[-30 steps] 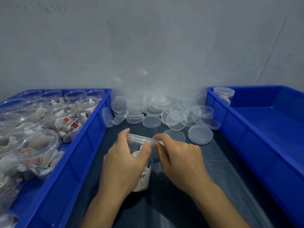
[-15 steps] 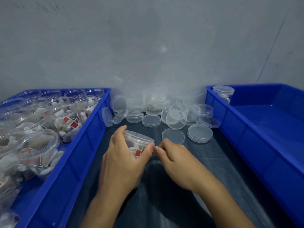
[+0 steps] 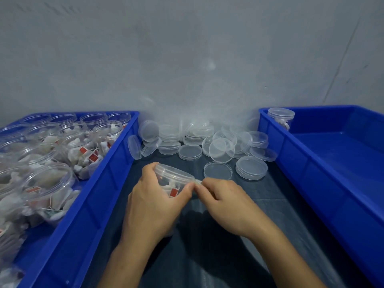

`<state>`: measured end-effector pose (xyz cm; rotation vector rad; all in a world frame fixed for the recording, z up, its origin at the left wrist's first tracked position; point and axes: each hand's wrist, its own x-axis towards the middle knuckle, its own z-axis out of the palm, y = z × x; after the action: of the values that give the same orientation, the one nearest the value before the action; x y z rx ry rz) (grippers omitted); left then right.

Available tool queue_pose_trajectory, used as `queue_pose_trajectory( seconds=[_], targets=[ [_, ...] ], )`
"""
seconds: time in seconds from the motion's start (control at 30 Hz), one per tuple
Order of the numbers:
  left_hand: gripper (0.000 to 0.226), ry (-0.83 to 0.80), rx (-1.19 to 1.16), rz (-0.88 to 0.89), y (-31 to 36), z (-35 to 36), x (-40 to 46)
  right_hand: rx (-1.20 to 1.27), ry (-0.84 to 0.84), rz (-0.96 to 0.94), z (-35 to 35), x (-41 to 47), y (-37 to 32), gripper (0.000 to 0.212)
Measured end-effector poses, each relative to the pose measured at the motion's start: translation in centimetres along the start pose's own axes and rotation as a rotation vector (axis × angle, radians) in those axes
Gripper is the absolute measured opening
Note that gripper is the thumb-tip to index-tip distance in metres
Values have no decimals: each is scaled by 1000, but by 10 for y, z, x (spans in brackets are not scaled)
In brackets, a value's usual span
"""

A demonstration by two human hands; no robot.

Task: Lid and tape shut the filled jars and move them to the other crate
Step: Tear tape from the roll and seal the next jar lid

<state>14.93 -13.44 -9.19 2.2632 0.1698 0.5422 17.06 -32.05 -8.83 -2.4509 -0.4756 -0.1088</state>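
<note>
The left hand [image 3: 153, 202] grips a lidded clear jar [image 3: 173, 181] above the dark mat [image 3: 207, 256], now raised and tipped compared with a second ago. The right hand [image 3: 223, 201] pinches a clear tape strip [image 3: 197, 180] at the lid's edge. Open mat lies on both sides. Beyond, loose lids [image 3: 220, 150] crowd the wall; the left crate [image 3: 99, 183] holds open jars, the right crate [image 3: 311, 163] one lidded jar [image 3: 281, 118].

Single head-worn view, aimed forward and down; hands [image 3: 185, 202] seen close, bench [image 3: 218, 256] edges probably bent by wide lens.
</note>
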Motion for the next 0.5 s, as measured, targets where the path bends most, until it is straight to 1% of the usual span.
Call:
queue_pose_trajectory(
  seconds=[0.13,0.4,0.5],
  targets=[
    [102,4,-20,-19,0,-4,-1,-30,53,-57,1,-1,-2,54],
    [93,11,-69,-13,-3,-7,-2,-3,56,-111,-2,0,1,49],
    [98,0,-74,-6,-2,-7,-2,-43,94,-114,2,0,2,47]
  ],
)
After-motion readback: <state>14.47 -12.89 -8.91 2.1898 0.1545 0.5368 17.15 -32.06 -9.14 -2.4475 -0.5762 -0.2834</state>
